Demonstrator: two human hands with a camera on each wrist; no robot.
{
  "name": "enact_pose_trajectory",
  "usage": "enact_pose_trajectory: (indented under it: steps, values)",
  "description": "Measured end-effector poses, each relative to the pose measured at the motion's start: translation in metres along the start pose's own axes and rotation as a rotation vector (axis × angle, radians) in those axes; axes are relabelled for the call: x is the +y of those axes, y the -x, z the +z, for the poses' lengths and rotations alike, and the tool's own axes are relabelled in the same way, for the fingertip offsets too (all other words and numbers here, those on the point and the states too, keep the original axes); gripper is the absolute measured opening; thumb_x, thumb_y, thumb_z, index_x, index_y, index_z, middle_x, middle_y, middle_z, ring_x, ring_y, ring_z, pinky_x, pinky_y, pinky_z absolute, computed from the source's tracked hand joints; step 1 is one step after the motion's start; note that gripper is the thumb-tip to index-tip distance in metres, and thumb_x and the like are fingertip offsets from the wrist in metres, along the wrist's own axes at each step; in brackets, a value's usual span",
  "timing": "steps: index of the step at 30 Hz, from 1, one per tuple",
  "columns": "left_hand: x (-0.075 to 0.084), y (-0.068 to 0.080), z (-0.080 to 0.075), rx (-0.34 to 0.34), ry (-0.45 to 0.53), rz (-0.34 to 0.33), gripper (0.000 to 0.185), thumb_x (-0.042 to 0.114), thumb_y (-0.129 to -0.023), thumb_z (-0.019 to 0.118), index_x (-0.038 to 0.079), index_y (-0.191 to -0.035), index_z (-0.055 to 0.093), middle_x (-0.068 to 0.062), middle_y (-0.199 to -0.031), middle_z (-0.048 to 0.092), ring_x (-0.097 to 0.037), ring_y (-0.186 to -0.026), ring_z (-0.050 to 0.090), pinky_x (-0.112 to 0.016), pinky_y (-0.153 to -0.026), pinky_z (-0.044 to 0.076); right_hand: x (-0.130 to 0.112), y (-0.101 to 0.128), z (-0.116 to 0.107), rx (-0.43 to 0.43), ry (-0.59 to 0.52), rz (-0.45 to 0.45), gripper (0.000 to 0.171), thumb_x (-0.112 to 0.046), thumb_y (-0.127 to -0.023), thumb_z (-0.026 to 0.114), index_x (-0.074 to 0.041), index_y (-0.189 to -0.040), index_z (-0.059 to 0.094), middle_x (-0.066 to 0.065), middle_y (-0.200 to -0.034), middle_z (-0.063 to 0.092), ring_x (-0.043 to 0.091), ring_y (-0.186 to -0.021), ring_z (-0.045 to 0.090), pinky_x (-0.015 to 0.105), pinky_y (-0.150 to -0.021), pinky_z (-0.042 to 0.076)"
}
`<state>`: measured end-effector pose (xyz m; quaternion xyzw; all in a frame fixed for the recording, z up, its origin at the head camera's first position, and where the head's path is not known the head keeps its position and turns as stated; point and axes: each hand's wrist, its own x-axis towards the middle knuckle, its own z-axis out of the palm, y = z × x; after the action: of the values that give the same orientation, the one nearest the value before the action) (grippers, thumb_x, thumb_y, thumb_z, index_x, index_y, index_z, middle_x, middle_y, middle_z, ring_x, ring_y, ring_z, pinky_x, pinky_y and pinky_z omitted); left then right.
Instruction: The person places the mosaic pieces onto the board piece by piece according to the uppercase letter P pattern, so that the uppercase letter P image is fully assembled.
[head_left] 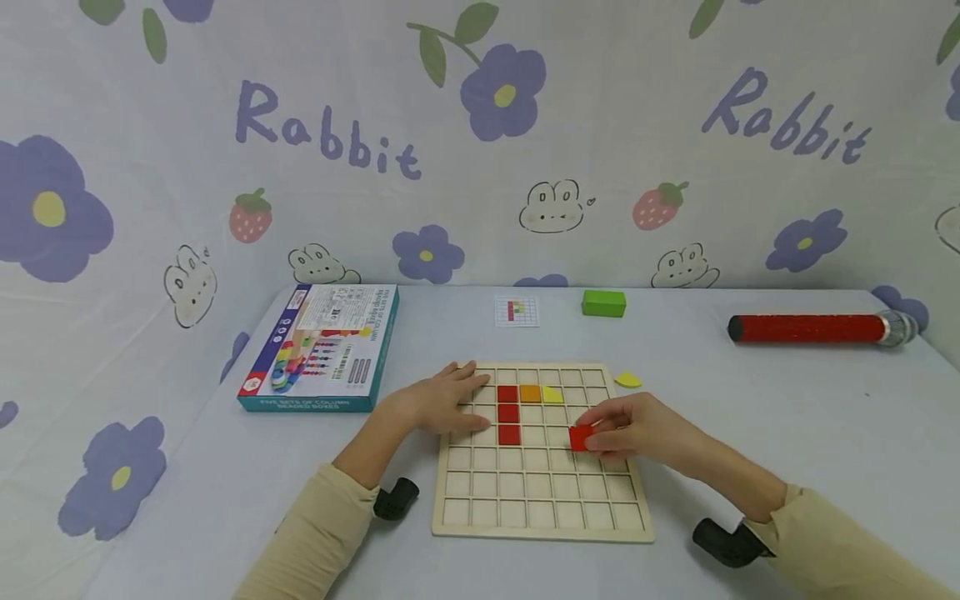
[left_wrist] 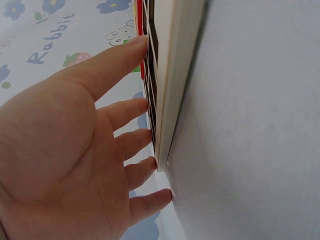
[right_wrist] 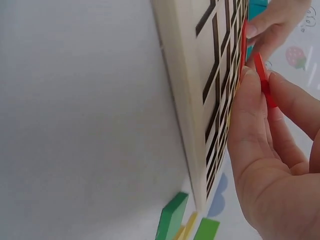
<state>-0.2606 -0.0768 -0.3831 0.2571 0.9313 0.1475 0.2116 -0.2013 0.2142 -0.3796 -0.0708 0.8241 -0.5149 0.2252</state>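
Note:
A wooden grid board (head_left: 543,529) lies flat on the table. Three red square tiles (head_left: 508,413) form a column in its upper left, with an orange tile (head_left: 530,393) and a yellow piece (head_left: 552,394) to the right of the top one. My left hand (head_left: 442,403) rests with spread fingers on the board's left side; in the left wrist view its fingertips (left_wrist: 145,167) touch the edge. Over the board's right half, my right hand (head_left: 637,429) pinches a red square tile (right_wrist: 263,80) between thumb and fingers, tilted and raised off the grid.
Just off the board's upper right corner lies a yellow piece (head_left: 627,380). Behind are a small pattern card (head_left: 517,312) and a green block (head_left: 603,303). A flat box (head_left: 322,346) sits at the left, a red tube (head_left: 810,329) at the far right.

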Motion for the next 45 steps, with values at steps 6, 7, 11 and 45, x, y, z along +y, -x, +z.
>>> enact_pose_trajectory:
  steps: [6,7,11,45]
  values:
    - [-0.001,0.000,0.001,-0.005,-0.004,-0.012,0.072,0.045,-0.093,0.058,0.018,-0.152,0.028,-0.006,-0.158,0.012,-0.028,-0.144,0.005,-0.050,-0.111,0.018,-0.007,-0.011,0.014,-0.030,-0.029,0.018,0.033,-0.009,-0.085,0.073,0.003,-0.115,0.065,0.008,-0.092,0.066,0.019,-0.080,0.066,0.032,-0.074,0.055]
    - [-0.001,-0.001,0.002,-0.004,-0.006,-0.012,0.072,0.045,-0.093,0.058,0.018,-0.152,0.028,-0.006,-0.158,0.012,-0.028,-0.144,0.005,-0.050,-0.111,0.018,-0.007,-0.012,0.016,-0.036,-0.035,0.023,0.032,-0.008,-0.085,0.072,0.003,-0.114,0.065,0.009,-0.092,0.066,0.020,-0.080,0.066,0.032,-0.073,0.055]
    - [0.000,-0.001,0.002,-0.002,-0.009,-0.019,0.072,0.045,-0.092,0.058,0.018,-0.152,0.028,-0.006,-0.158,0.013,-0.028,-0.144,0.006,-0.050,-0.111,0.019,-0.011,-0.018,0.025,-0.064,-0.071,0.037,0.031,-0.007,-0.085,0.072,0.003,-0.113,0.065,0.010,-0.091,0.068,0.022,-0.078,0.068,0.033,-0.073,0.056]
    - [0.000,-0.002,0.003,-0.004,-0.037,-0.046,0.073,0.048,-0.092,0.058,0.022,-0.152,0.027,-0.003,-0.159,0.012,-0.025,-0.144,0.005,-0.048,-0.112,0.018,-0.030,-0.027,0.071,0.033,0.080,0.007,0.016,-0.006,-0.085,0.072,0.000,-0.099,0.071,0.005,-0.074,0.068,0.016,-0.063,0.065,0.029,-0.061,0.056]
